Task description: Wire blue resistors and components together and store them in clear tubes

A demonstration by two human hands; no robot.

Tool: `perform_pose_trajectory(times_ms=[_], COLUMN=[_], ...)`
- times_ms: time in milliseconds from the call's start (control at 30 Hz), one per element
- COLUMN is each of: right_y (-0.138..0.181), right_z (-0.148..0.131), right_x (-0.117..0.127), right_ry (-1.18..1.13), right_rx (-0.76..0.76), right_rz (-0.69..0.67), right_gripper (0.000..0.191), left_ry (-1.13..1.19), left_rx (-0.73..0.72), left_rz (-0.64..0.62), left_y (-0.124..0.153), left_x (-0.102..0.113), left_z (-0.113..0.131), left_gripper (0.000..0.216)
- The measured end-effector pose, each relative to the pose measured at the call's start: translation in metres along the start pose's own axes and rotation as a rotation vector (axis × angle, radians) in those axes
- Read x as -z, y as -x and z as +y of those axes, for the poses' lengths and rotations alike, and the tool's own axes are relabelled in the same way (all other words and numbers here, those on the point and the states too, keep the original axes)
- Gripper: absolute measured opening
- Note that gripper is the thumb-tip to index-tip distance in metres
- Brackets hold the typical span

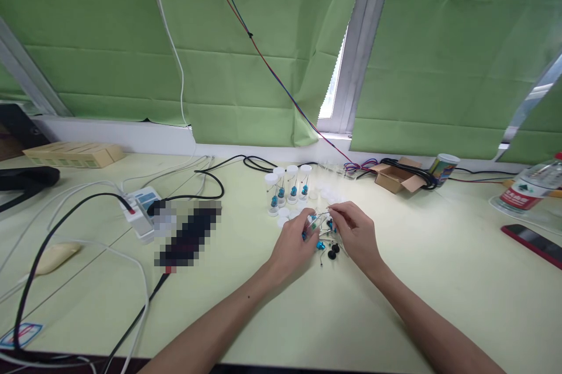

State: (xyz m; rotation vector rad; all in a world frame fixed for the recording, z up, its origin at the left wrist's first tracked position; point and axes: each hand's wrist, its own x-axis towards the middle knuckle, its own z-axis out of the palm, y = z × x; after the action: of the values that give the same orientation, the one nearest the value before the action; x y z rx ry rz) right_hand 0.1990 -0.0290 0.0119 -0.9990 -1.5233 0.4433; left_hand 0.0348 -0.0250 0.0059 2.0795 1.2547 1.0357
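Note:
My left hand (298, 242) is closed around a small clear vial (312, 223) with a bit of blue and green showing at it. Close beside it, the fingertips of my right hand (355, 233) pinch a thin pale stem (324, 213) at the vial's mouth; its exact kind is too small to tell. Under and between the hands lies a loose pile of thin-stemmed pieces, among them a blue one (321, 245) and round black ones (332, 254). Behind the hands stand several clear vials (292, 184) with white ends, each with a blue piece inside. White caps (284, 212) lie near them.
An opened cardboard box (392, 179), a printed can (444, 169) and black cables stand at the back right. Farther right are a water bottle (527, 189) and a phone (533, 243). A power strip (139, 216), a yellowish mouse (58, 258) and several cords spread over the left.

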Motion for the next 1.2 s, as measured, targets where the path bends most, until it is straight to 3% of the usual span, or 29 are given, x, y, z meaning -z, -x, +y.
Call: perform_pose_trajectory(times_ms=[367, 833, 1200], right_y=[0.0028, 0.0023, 0.0024], right_z=[0.0036, -0.0036, 0.0026], right_x=[-0.0020, 0.0011, 0.0006], right_ry=[-0.091, 0.049, -0.056], right_rx=[-0.062, 0.077, 0.013], right_rz=[0.094, 0.011, 0.071], right_gripper=[0.010, 0.009, 0.011], left_ry=[-0.014, -0.021, 0.012], left_rx=[-0.012, -0.045, -0.056], left_rz=[-0.012, -0.059, -0.063], left_y=[0.0006, 0.0012, 0.0027], left_x=[-0.0023, -0.0021, -0.0004], left_z=[-0.0025, 0.0012, 0.0042], left_gripper=[0.030, 0.031, 0.031])
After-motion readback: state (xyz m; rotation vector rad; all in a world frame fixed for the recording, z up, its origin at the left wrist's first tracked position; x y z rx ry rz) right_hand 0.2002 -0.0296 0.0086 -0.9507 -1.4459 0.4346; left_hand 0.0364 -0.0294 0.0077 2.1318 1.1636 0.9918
